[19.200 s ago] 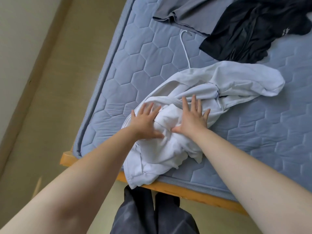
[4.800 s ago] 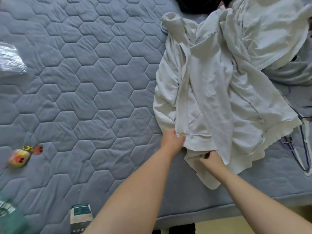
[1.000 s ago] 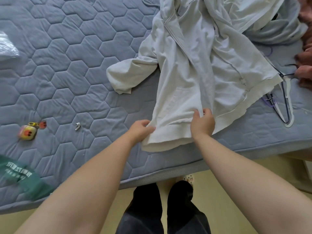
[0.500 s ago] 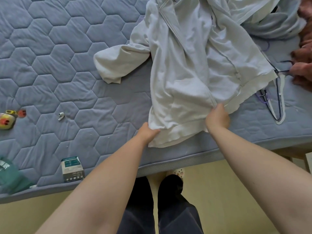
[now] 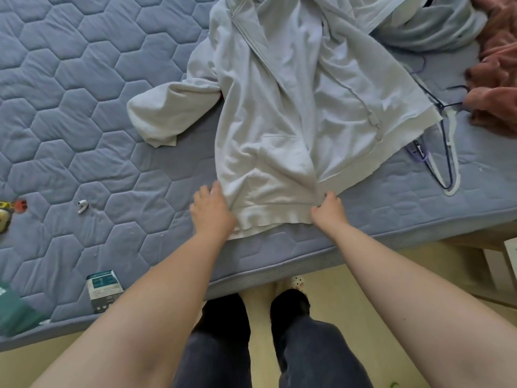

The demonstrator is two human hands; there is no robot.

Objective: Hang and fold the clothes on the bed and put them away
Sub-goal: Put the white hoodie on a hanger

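Note:
A white zip-up hoodie [image 5: 282,107] lies spread on the blue-grey quilted mattress [image 5: 84,107], its ribbed hem near the front edge. One sleeve [image 5: 167,113] sticks out to the left. My left hand [image 5: 211,211] grips the hem's left corner. My right hand [image 5: 327,208] pinches the hem's right corner at the zip opening. The hoodie's upper part runs out of view at the top.
Several hangers [image 5: 444,152] lie right of the hoodie. A rust-coloured garment [image 5: 498,74] and a pale blue one [image 5: 436,26] sit at the right. An earbud [image 5: 82,206], a small box [image 5: 105,289], a toy [image 5: 8,211] and a green bag [image 5: 14,312] lie left.
Both hands have shifted along the hem and now hold its two corners, wider apart. The hem lies flatter and straighter near the mattress edge.

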